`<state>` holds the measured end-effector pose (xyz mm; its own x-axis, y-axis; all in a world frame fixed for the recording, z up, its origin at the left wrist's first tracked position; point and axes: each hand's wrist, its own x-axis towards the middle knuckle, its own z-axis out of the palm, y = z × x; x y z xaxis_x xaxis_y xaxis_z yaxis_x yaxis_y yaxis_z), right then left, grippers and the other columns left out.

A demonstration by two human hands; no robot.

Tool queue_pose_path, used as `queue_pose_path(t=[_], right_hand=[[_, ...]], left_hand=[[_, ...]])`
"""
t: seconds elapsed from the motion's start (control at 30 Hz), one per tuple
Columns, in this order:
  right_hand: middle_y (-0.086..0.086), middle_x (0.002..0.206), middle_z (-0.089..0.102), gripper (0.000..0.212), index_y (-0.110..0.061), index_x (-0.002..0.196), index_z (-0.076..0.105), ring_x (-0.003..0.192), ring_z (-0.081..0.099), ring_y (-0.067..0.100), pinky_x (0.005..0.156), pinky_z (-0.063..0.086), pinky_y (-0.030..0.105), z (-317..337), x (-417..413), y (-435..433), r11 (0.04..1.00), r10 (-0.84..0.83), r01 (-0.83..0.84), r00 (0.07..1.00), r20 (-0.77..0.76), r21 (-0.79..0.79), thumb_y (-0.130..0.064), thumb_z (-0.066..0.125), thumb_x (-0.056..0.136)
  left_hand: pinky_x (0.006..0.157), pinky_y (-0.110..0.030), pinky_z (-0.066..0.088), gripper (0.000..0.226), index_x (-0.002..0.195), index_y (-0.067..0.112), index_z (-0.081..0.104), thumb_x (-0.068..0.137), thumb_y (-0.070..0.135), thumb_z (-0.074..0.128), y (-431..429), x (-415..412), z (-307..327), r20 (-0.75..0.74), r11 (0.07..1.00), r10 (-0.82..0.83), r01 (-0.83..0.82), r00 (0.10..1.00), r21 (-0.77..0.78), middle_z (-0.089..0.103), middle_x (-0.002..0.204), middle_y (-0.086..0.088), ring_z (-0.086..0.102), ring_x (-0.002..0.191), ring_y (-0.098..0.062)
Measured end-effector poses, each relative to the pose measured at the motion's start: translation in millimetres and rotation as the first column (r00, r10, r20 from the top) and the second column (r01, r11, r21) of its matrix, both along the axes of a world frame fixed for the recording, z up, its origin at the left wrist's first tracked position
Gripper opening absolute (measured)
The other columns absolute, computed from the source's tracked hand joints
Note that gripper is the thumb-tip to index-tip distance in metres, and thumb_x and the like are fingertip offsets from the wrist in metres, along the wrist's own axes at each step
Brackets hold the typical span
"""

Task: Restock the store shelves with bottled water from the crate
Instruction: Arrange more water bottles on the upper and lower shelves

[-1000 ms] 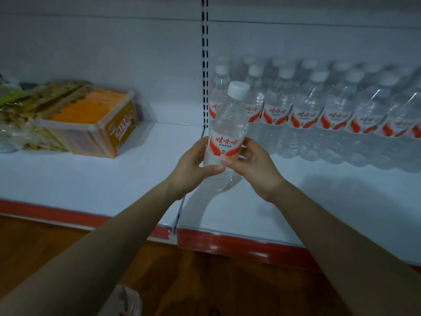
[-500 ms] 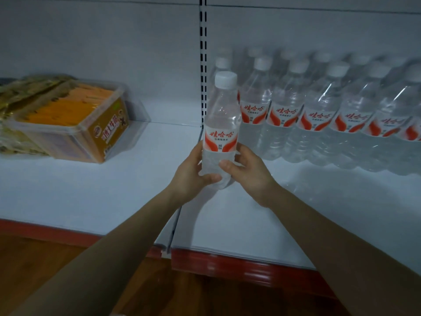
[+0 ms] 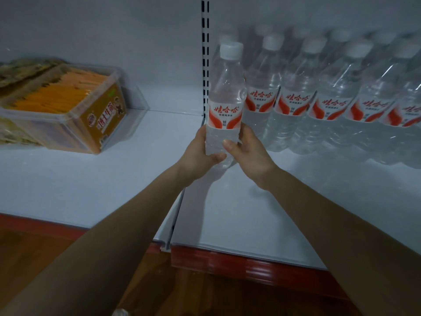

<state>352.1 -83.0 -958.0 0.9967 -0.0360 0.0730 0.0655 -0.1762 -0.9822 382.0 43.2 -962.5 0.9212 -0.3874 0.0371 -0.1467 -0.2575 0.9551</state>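
A water bottle (image 3: pixel 225 99) is held upright, cap up, its long axis vertical, just beside the left end of a row of bottles (image 3: pixel 330 106) on a white shelf (image 3: pixel 250 213). The left hand (image 3: pixel 200 153) and right hand (image 3: pixel 248 153) both grip its lower half. Farther left, a clear plastic box (image 3: pixel 68 110) holds orange packets.

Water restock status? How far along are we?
Done: rows of clear plastic water bottles with red-and-white labels stand at the back of the white metal shelf. In hand: the left hand and right hand grip one more white-capped bottle upright at the rows' left end, not yet released. Left: setting it down; the crate is out of view, so remaining stock is unknown.
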Motion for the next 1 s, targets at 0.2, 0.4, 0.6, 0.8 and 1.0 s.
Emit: queue_pose_path(t=[0.2, 0.4, 0.6, 0.8, 1.0], right_hand=[[-0.001, 0.140, 0.045, 0.051, -0.017, 0.142, 0.030, 0.131, 0.042, 0.015, 0.109, 0.037, 0.036, 0, -3, -2, 0.999, 0.034, -0.034, 0.999, 0.004, -0.023, -0.011, 0.048, 0.095], [0.001, 0.141, 0.045, 0.052, -0.015, 0.143, 0.030, 0.130, 0.043, 0.017, 0.109, 0.037, 0.037, -1, -3, -2, 0.999, 0.028, -0.027, 1.000, 0.015, -0.034, -0.012, 0.049, 0.095], [-0.002, 0.143, 0.043, 0.051, -0.017, 0.144, 0.028, 0.132, 0.040, 0.015, 0.107, 0.036, 0.032, 1, 0, -2, 0.998, 0.024, -0.026, 0.999, -0.029, -0.061, -0.017, 0.047, 0.097], [0.001, 0.143, 0.044, 0.053, -0.020, 0.142, 0.031, 0.132, 0.041, 0.022, 0.108, 0.037, 0.047, -10, -17, 9, 0.991, -0.117, 0.112, 0.990, -0.082, -0.071, -0.024, 0.052, 0.094], [0.005, 0.141, 0.046, 0.051, -0.012, 0.140, 0.038, 0.126, 0.046, 0.013, 0.094, 0.036, 0.018, 3, -79, 41, 0.971, -0.236, 0.233, 0.971, -0.042, -0.058, -0.023, 0.055, 0.093]], left_hand=[[0.070, -0.001, 0.045, 0.059, 0.128, 0.024, 0.033, 0.083, -0.001, 0.062, 2, -2, 2, -0.001, 0.999, -0.035, 0.034, 0.999, -0.030, 0.046, 0.116, 0.013, 0.051, 0.098, -0.001], [0.070, -0.004, 0.044, 0.065, 0.138, 0.018, 0.030, 0.084, 0.005, 0.063, 2, 0, -4, 0.007, 1.000, 0.010, -0.010, 1.000, -0.004, 0.046, 0.132, 0.003, 0.048, 0.113, -0.008], [0.093, -0.025, 0.043, 0.064, 0.138, 0.015, 0.031, 0.084, 0.006, 0.064, -1, -3, 0, -0.013, 0.998, 0.053, -0.052, 0.999, 0.028, 0.046, 0.134, -0.002, 0.048, 0.118, -0.016], [0.099, -0.032, 0.040, 0.059, 0.141, 0.009, 0.031, 0.090, 0.019, 0.059, 0, -28, 13, -0.074, 0.958, 0.243, -0.227, 0.967, 0.176, 0.042, 0.144, -0.010, 0.043, 0.130, -0.026], [0.097, -0.025, 0.043, 0.042, 0.130, 0.006, 0.051, 0.091, 0.021, 0.057, 51, -93, 36, 0.030, 0.916, 0.167, -0.166, 0.986, 0.365, 0.056, 0.131, -0.009, 0.055, 0.116, -0.019]])
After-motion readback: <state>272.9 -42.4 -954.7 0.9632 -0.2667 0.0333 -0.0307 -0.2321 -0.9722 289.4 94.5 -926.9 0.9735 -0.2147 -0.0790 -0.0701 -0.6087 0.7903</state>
